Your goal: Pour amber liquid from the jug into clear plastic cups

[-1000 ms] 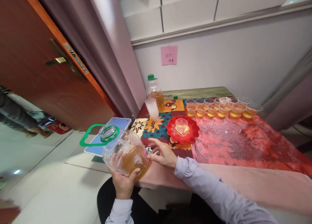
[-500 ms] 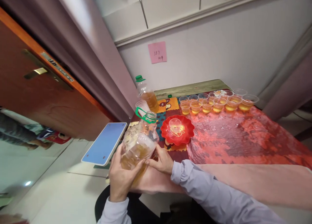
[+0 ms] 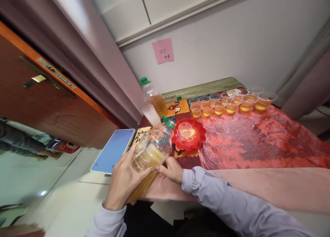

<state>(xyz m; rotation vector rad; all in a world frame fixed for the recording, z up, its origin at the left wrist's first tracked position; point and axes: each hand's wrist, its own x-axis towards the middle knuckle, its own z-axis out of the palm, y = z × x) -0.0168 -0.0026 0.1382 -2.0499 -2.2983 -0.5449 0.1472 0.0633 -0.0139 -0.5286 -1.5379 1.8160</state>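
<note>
A large clear plastic bottle point(image 3: 152, 151) part-filled with yellow liquid is tilted, its open neck with a green handle ring leaning toward a red scalloped plate. My left hand point(image 3: 125, 178) is closed around the bottle's left side. My right hand point(image 3: 171, 170) grips its right side lower down, the thumbs nearly meeting. On the red plate point(image 3: 199, 140) stands one clear plastic cup point(image 3: 185, 129), just right of the bottle's mouth. I cannot tell whether liquid is coming out of the neck.
Behind stands a second bottle point(image 3: 157, 101) with a green cap, near a stack of clear cups point(image 3: 151, 116). Several cups of yellow liquid point(image 3: 220, 107) line the back right of the red tablecloth point(image 3: 247, 144). A blue stool point(image 3: 112, 151) is left; a green cap point(image 3: 179, 98) lies behind.
The bottle has tipped further to the right, its neck now close to the red plate and cup. Both hands stay on it, and the view has shifted slightly.
</note>
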